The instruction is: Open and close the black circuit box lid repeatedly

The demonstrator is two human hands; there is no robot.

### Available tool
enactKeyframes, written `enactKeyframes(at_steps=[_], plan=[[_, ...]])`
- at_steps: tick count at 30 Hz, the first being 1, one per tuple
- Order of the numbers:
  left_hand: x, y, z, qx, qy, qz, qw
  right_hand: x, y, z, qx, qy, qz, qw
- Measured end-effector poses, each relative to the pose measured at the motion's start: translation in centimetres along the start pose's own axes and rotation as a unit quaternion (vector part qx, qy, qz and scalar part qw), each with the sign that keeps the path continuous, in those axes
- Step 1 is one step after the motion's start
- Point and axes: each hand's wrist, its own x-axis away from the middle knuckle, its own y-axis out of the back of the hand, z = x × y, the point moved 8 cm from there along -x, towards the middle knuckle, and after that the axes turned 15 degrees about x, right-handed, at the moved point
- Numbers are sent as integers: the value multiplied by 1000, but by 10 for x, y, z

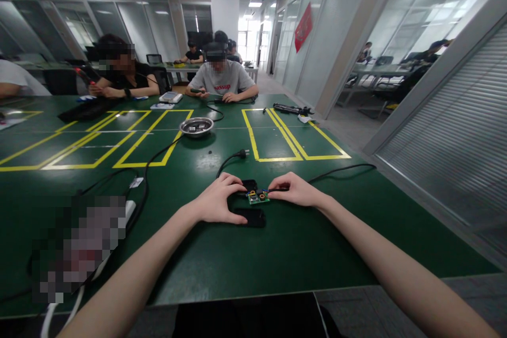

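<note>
A small green circuit board (259, 197) with ring-shaped coils lies on the table between my hands. Behind it is one black plastic case half (249, 185), and nearer to me lies the other case half (255, 217). My left hand (219, 198) is spread, its thumb at the near case half and its forefinger by the board's left end and the far half. With pinched fingers, my right hand (293, 190) grips a black cable (282, 189) at the board's right end. This cable runs out behind the hand to the right.
A black plug (242, 153) on a cord lies beyond the case. Further back are a metal bowl (197, 127) with metal parts, yellow tape outlines (277, 159) and a black tool (291, 109). A power strip (129, 214) is at left. Co-workers sit across the green table (317, 253).
</note>
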Motion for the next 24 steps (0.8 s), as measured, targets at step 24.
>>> enactKeyframes(at_steps=[24], plan=[[-3, 4, 6, -76, 22, -82, 993, -10, -14, 34, 212, 101, -124, 964]])
